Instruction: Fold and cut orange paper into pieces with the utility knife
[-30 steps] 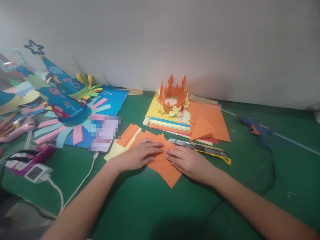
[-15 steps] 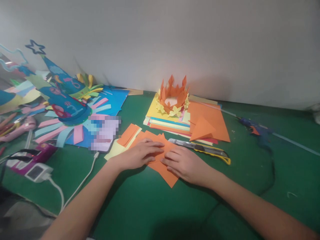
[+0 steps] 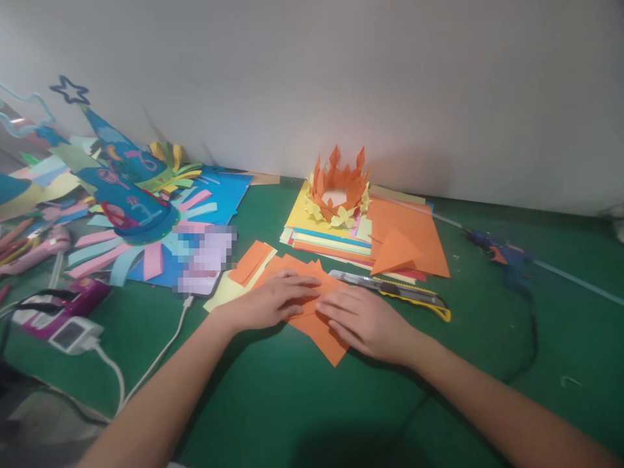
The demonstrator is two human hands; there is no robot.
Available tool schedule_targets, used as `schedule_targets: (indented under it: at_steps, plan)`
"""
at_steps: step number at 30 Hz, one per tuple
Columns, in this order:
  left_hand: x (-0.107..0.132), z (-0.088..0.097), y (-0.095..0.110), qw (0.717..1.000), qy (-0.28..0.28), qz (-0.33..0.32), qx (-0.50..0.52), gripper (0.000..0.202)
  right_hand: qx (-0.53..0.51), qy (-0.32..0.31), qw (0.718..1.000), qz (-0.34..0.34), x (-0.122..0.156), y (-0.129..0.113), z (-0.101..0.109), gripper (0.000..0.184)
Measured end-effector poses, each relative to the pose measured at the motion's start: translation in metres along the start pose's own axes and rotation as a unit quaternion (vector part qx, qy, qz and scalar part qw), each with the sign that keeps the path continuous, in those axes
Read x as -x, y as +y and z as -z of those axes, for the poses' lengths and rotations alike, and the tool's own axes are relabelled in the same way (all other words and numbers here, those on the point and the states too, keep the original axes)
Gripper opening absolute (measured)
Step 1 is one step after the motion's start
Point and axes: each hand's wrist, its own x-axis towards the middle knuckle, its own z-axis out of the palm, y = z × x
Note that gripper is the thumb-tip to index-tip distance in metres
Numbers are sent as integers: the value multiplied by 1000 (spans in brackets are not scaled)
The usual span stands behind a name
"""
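Observation:
Folded orange paper (image 3: 324,335) lies on the green table, one pointed corner toward me. My left hand (image 3: 280,298) rests flat on its left part, fingers stretched to the right. From the other side my right hand (image 3: 368,322) presses on the paper, its fingers extended and nearly meeting the left fingertips. Neither hand grasps anything. A yellow utility knife (image 3: 409,296) lies just beyond my right hand. Left of the paper are an orange folded strip (image 3: 251,263) and a pale yellow sheet (image 3: 221,292).
An orange paper crown (image 3: 338,185) with yellow flowers sits on stacked coloured sheets (image 3: 331,244). A blue glue gun (image 3: 497,247) lies right with its cable. Blue cone hats (image 3: 121,188), a phone (image 3: 207,263) on a white cable and a power strip (image 3: 63,312) stand left.
My right hand's fingers have shifted very slightly and lie a little straighter on the orange paper. My left hand and the paper stay in place.

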Motion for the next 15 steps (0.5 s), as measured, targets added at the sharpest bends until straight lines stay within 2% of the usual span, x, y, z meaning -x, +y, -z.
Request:
schedule_targets:
  at_steps: [6,15]
  plan:
    - [0,2,-1,1000,-4,-9,-1,44,2,-100,995,-9,-4,-4,-6,31]
    - [9,10,4,999,-13,12,-37,47,30,-137,990,-3,-5,-5,-7,32]
